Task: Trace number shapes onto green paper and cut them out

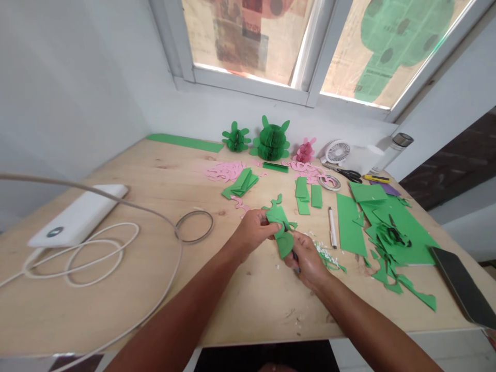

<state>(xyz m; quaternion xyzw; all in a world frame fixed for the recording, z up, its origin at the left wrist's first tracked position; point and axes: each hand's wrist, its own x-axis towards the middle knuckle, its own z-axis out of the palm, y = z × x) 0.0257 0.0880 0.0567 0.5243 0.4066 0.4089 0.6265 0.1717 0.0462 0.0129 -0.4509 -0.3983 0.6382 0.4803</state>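
Near the middle of the table, my left hand (256, 227) pinches a piece of green paper (276, 213) between thumb and fingers. One part of the paper, with a rounded edge, hangs down toward me. My right hand (308, 258) is closed around a small pair of scissors (295, 255); dark handle parts show under the fingers, and the blades are mostly hidden by the paper and hand. The scissors are right at the paper's edge. Beyond my hands lie a curly green scrap (278, 199) and a stack of folded green strips (242, 183).
Honeycomb paper figures (272, 142) stand along the wall, near a white fan (337, 152). Green sheets (351, 225), a white pen (332, 227), paper scraps (387, 271) and a dark phone-like slab (461, 284) lie right. A power bank (79, 214) and cable (124, 227) lie left.
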